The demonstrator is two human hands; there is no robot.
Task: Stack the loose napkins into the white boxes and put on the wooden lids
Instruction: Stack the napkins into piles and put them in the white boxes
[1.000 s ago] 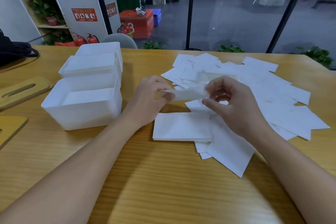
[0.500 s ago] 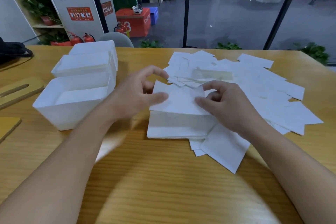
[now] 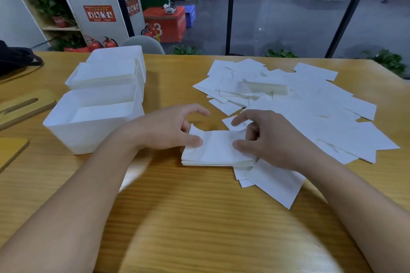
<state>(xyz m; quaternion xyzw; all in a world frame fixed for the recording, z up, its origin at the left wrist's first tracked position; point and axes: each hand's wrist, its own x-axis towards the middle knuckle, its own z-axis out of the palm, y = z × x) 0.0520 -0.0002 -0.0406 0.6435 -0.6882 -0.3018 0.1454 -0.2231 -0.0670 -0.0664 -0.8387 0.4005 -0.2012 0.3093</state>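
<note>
While both hands meet at the centre of the frame, the left hand [image 3: 168, 128] and right hand [image 3: 266, 139] each pinch a side of the small napkin stack [image 3: 218, 150] lying on the table [image 3: 199, 217]. Loose napkins [image 3: 299, 104] spread across the right half. Three white boxes [image 3: 95, 122] sit left of centre, two wooden lids [image 3: 24, 106] at the left edge.

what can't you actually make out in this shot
Head view only:
- Nearest white box: how full it is, its front wall hides the depth.
- Farthest box: contents hidden by the middle box.
- Wooden lids: cut off by the left edge.
- Napkin stack: count too fine; both hands cover its ends.
</note>
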